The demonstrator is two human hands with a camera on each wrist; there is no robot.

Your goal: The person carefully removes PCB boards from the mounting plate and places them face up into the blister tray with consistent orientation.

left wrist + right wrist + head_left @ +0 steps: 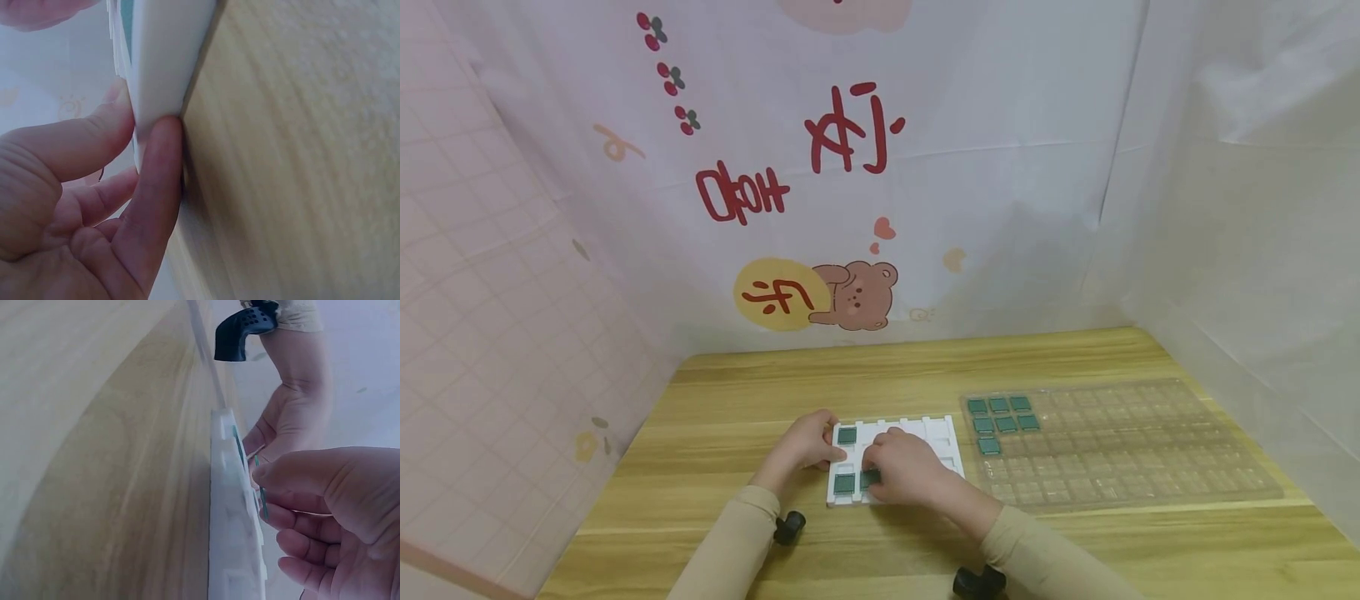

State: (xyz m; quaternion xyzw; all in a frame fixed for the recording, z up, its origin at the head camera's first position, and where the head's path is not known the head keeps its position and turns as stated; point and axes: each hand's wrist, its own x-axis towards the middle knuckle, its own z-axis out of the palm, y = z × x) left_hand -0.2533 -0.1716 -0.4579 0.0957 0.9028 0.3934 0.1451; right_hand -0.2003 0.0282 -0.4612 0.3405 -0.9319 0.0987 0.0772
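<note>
A white slotted tray (937, 429) lies on the wooden table, with green square chips seated at its left end, one at the upper left (847, 435) and one at the lower left (844, 483). My left hand (805, 442) grips the tray's left edge; the left wrist view shows thumb and finger against the white rim (167, 56). Over the tray's middle, my right hand (912, 468) pinches another thin green chip (263, 503) between thumb and finger, close to the tray surface. The right hand covers part of the tray's slots.
Right of the white tray lies a wide clear plastic tray (1120, 442) with many pockets; several green chips (998, 405) sit in its left columns. Black wrist-worn devices (790, 527) hang near both forearms. Printed cloth walls (1000, 208) stand at the back and both sides.
</note>
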